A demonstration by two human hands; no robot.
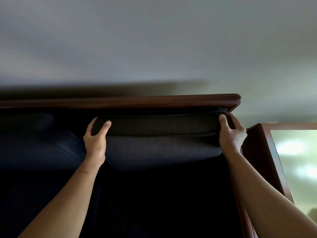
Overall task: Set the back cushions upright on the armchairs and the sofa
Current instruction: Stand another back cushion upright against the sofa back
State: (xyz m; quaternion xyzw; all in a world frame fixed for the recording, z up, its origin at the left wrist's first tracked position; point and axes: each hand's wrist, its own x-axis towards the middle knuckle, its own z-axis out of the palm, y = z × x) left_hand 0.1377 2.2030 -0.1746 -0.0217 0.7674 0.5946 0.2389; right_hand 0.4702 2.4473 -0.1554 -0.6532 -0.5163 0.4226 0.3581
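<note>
Hands grip a dark back cushion (pixel 157 134) at the picture's centre, just under the sofa's wooden top rail (pixel 137 100). Left hand (pixel 96 136), at nine o'clock of the cushion, clasps its upper corner; right hand (pixel 231 133), at three o'clock, clasps the other. A second cushion (pixel 42 143) lies slumped at nine o'clock.

Seating, materials and finish
Back cushion (pixel 159 127): dark woven cloth, matt, slightly rough. Top rail (pixel 154 100): reddish-brown wood, smooth, semi-gloss polish. Neighbouring cushion (pixel 51 145), left: navy matt cloth.
</note>
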